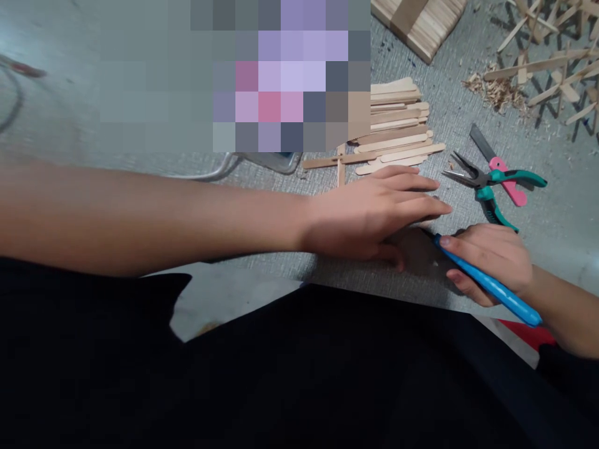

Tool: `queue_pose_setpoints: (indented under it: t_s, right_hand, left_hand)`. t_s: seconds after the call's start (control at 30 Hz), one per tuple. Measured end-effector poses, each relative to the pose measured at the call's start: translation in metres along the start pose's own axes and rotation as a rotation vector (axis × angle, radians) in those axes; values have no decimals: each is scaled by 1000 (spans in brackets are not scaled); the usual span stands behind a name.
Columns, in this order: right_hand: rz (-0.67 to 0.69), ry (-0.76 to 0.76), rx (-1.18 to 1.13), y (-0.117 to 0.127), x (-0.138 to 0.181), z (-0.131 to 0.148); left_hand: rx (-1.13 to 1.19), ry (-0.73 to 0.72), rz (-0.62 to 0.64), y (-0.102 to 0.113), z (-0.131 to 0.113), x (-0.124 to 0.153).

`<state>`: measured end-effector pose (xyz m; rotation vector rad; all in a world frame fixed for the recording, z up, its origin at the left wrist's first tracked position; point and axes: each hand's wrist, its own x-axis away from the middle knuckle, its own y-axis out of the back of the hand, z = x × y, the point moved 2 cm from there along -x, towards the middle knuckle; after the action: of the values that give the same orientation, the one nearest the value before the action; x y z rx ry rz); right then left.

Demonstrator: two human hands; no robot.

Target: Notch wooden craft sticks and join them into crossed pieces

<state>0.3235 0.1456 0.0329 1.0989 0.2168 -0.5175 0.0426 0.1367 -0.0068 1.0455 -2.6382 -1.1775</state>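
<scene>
My left hand (369,209) lies palm down on the grey textured tabletop (281,265), fingers stretched out and slightly apart. What is beneath its palm is hidden. In my closed right hand (498,262) is a slim blue-handled tool (489,280). Its narrow dark tip points toward my left fingertips, and the exact kind of tip is hard to make out. Just beyond my left hand lies a row of wooden craft sticks (397,134). Two crossed craft sticks (340,159) lie at the near left of that row.
Needle-nose pliers (480,178) lie open across a pink utility knife (508,181) beyond my right hand. Farther back are wood shavings (503,90), several crossed stick pieces (556,68) and a banded stick bundle (421,25). A white cable (206,176) runs behind my left forearm; pixelation covers the area above.
</scene>
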Motion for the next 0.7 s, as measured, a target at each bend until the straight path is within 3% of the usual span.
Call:
queue_pose_setpoints:
  t_s: [0.37,0.7]
  right_hand:
    - [11,-12,-18,1,1,0]
    - [49,-63,-93,5,2,-1]
  left_hand:
    - [16,-30,-46,-1,-2,1]
    - [-26,4,17,-1,-1,5]
